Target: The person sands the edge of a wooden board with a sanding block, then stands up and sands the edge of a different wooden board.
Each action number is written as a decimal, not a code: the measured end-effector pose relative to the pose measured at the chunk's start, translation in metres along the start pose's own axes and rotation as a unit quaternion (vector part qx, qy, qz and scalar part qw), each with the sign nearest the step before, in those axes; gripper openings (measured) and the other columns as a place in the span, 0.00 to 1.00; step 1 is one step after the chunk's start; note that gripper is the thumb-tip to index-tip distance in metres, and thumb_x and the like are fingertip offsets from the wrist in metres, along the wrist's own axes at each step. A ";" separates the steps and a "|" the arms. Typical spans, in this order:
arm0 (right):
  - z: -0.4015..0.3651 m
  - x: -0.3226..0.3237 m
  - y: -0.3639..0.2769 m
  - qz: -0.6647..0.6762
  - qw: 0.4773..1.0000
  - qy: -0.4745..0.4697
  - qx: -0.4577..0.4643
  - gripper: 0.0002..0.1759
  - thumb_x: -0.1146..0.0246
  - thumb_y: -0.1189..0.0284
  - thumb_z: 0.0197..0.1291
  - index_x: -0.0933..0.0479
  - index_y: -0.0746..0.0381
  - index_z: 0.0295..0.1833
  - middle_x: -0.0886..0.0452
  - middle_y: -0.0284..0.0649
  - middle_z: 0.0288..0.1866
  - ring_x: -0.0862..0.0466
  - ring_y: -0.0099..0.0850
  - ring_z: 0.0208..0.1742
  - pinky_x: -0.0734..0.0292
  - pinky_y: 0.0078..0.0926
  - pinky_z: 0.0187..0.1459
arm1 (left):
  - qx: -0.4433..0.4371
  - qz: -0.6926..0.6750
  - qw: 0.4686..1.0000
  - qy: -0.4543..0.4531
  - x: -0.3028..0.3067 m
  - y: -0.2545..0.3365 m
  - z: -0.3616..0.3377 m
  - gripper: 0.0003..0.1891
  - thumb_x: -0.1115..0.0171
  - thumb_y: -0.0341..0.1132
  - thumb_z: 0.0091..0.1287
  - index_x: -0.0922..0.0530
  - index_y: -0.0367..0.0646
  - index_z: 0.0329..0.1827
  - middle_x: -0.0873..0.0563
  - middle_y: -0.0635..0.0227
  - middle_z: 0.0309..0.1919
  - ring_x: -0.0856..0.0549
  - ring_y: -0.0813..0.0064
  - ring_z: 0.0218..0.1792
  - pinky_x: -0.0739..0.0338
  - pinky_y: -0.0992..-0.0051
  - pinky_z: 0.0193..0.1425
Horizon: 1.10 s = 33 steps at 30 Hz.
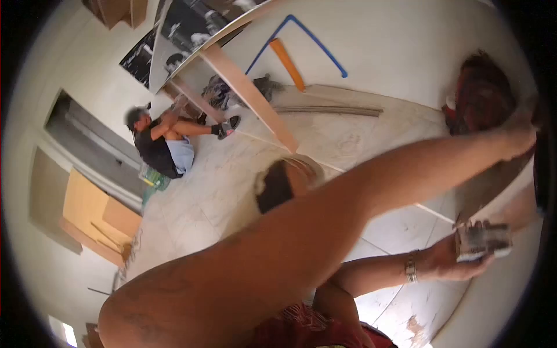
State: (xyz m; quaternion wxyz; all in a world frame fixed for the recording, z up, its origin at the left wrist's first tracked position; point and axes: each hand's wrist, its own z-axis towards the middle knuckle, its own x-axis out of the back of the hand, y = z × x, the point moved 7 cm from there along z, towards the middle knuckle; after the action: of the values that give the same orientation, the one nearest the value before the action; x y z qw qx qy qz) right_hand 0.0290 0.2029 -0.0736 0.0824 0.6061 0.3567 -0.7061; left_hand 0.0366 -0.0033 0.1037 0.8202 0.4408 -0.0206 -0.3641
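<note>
A bare, tattooed arm crosses the view from lower left to upper right. At its end my left hand is near the right edge, beside a dark red bundle; its fingers are blurred and partly lost in the dark rim. Below it my right hand, with a metal watch on the wrist, is closed around a small whitish block with dark streaks. The block is close to a pale panel at the right.
A person sits on the tiled floor by the left wall. A white-edged board slants down at the top centre. Near the wall are a blue tube, an orange piece and thin strips. A round container is partly behind the arm.
</note>
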 end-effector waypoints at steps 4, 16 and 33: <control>-0.045 -0.031 -0.017 -0.085 0.996 0.006 0.039 0.34 0.43 0.56 0.74 0.33 0.70 0.75 0.19 0.57 0.62 0.14 0.43 0.56 0.16 0.39 0.51 | -0.061 -0.063 0.996 0.008 -0.007 -0.014 0.011 0.32 0.32 0.34 0.66 0.31 0.33 0.71 0.18 0.52 0.61 0.21 0.59 0.63 0.28 0.62 0.71; -0.134 -0.127 -0.049 -0.402 0.863 -0.305 0.039 0.48 0.35 0.53 0.65 0.42 0.71 0.80 0.26 0.63 0.68 0.17 0.46 0.60 0.14 0.40 0.53 | -0.024 0.034 0.999 -0.027 0.003 0.053 -0.046 0.35 0.30 0.38 0.67 0.34 0.33 0.73 0.20 0.49 0.61 0.19 0.61 0.62 0.25 0.63 0.68; -0.248 -0.307 0.147 -0.689 0.190 -0.698 0.054 0.30 0.33 0.68 0.63 0.24 0.59 0.72 0.20 0.48 0.45 0.17 0.48 0.46 0.19 0.44 0.51 | 0.061 0.070 0.994 -0.063 0.017 0.037 -0.094 0.34 0.28 0.41 0.66 0.30 0.34 0.72 0.16 0.54 0.55 0.17 0.64 0.58 0.24 0.65 0.65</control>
State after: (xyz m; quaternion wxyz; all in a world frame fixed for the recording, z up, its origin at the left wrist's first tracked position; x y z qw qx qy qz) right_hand 0.3843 0.1485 0.1452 -0.2542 -0.6187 0.3897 -0.6330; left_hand 0.1040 0.0659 0.0686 0.8123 0.4634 -0.1256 -0.3311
